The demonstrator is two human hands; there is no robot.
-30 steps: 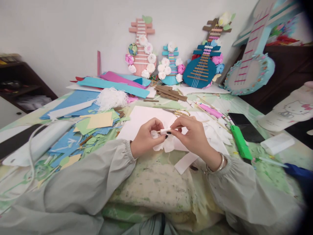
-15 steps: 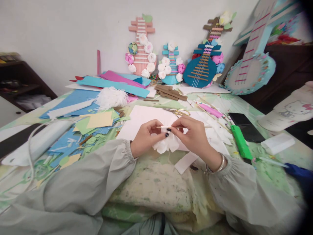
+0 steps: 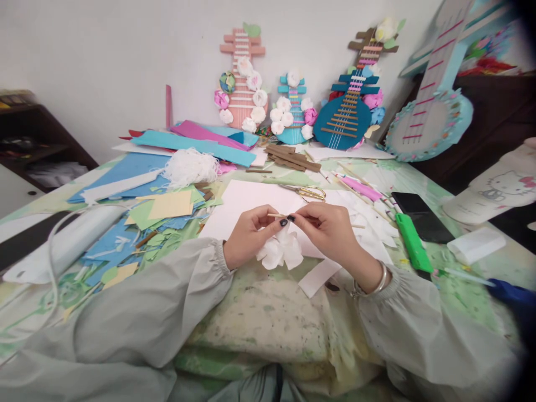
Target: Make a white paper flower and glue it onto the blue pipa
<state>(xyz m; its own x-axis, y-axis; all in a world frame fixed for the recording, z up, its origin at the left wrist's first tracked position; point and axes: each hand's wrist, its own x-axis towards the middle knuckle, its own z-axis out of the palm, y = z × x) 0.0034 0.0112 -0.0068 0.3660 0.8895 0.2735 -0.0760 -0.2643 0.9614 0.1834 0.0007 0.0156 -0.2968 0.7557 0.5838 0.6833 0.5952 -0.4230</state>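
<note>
A white paper flower piece [image 3: 280, 250] with several petals hangs below my fingertips, over the front edge of the white sheet [image 3: 243, 192]. A thin wooden stick [image 3: 275, 215] runs sideways above the petals. My left hand [image 3: 257, 231] is closed, thumb and fingers pinching the paper flower at the stick. From the other side, my right hand [image 3: 329, 229] is also closed, its thumb and index finger pressed on the stick beside the left thumb. The stick's far end sticks out past the right hand. My fingers hide the join between paper and stick.
Gold-handled scissors [image 3: 312, 192] lie just behind my hands. Paper scraps [image 3: 167, 223] and white string [image 3: 190, 167] are at left. A green cutter [image 3: 412, 243], a black phone [image 3: 422, 216] and a white bottle [image 3: 494, 181] sit at right. Paper instruments [image 3: 343, 120] lean at the back.
The white petals have swung slightly down and left, showing more fully. My right fingertips have shifted a little onto the stick, near my left thumb.
</note>
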